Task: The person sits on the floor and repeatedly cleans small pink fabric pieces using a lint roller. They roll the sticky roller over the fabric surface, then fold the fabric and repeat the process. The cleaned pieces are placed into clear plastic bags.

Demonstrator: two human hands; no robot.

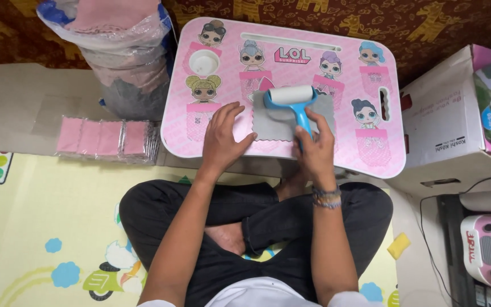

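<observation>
Right hand clenched around the blue handle of a lint roller, white roll lying just beyond the knuckles, across the far edge of a grey cloth. Left hand released, flat, fingertips pressing the cloth's near left corner onto a pink lap table. Farther left of that hand, pink squares stacked beside a plastic bag.

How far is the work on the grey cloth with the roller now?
In hand: the right hand holds the blue lint roller at the far edge of a grey cloth on the pink lap table, while the left hand pins the cloth flat. Possibly done: wrapped pink squares stacked beside the table. Possibly left: a plastic bag of cloths.
</observation>
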